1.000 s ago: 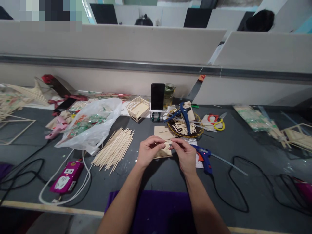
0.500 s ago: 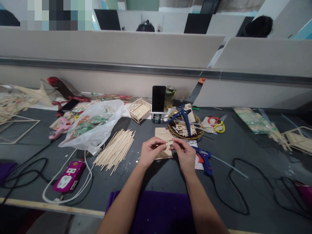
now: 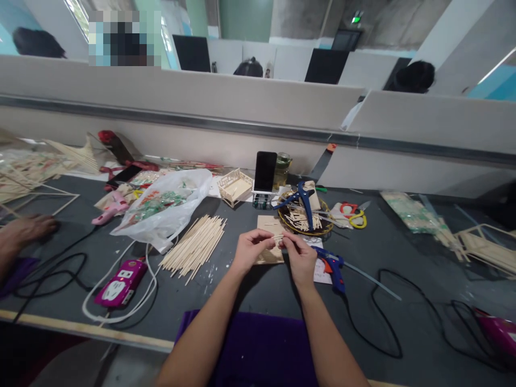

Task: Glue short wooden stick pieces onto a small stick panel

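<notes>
My left hand (image 3: 253,250) and my right hand (image 3: 300,259) meet over the middle of the desk, each pinching one end of a small piece of short wooden sticks (image 3: 278,238). How its sticks are joined is too small to tell. Below my fingers lies a pale wooden board (image 3: 266,221), with a row of sticks (image 3: 271,257) along its near part, partly covered by my left hand. To the right of my right hand, a blue glue gun (image 3: 334,266) rests on a sheet of paper (image 3: 320,275). Left of my hands is a loose pile of long wooden sticks (image 3: 195,246).
Behind are a small wooden model (image 3: 236,187), a phone (image 3: 265,171) on a stand and a basket (image 3: 282,224) with short sticks and blue pliers-like clamp (image 3: 305,204). Scissors (image 3: 357,216), a plastic bag (image 3: 161,209), a pink power strip (image 3: 121,285) and another person's hand (image 3: 34,228) surround the workspace.
The view has tilted up a little. Another person's hand has come into sight at the far left. My hands stay together, still pinching the small stick piece.
</notes>
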{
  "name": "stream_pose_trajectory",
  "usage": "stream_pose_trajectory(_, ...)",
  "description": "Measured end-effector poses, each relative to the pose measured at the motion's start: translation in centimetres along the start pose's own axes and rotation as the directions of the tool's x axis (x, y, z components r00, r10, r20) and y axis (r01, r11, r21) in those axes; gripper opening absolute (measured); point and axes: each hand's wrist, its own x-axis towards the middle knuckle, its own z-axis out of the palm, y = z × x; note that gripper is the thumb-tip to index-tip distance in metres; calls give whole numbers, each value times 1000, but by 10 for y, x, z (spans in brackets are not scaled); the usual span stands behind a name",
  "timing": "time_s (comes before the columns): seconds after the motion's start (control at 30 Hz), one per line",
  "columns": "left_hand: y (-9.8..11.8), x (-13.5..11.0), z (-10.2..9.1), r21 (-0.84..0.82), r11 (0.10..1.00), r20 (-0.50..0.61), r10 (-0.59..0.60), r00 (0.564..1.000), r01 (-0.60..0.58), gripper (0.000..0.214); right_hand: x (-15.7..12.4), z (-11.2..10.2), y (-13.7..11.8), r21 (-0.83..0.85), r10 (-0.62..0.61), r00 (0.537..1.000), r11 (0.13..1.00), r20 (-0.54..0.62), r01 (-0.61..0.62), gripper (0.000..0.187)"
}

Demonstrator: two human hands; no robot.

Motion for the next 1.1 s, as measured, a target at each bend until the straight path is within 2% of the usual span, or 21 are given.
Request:
stream_pose_trajectory(0.13, -1, -1, 0, -9, 1000, 112, 24, 993, -23, 30, -2, 1, 3, 22, -30, 999, 999, 19, 30, 20)
stream_pose_trajectory(0.27, -2, -1, 0, -22, 999, 151, 51, 987, -48, 28, -4, 3, 4, 103, 6, 1000, 995, 28, -9, 19)
stream_pose_trajectory(0.4, -2, -2, -2, 4, 997, 130, 76, 989, -77, 26, -3, 2, 4, 155, 51, 997, 986, 53, -59, 19)
stream_pose_trajectory(0.57, -3, -2, -4, -1, 1000, 107, 18, 994, -18, 32, 1, -2, 7, 164, 116, 993, 979, 26, -119, 23)
stream_pose_trajectory(0.87, -7, -1, -1, 11, 1000, -2, -13, 1000, 13, 37, 1, -6, 3, -36, 8, 999, 999, 45, -7, 23)
stream_pose_trajectory(1.0, -9, -1, -1, -19, 999, 10, -34, 999, 34, 36, 1, -6, 6, -51, -37, 998, 998, 53, 39, 20)
stream_pose_trajectory(1.1, -9, -1, -1, -25, 999, 28, -29, 999, 30, 36, 2, -7, 8, -36, -16, 998, 999, 53, 18, 20)
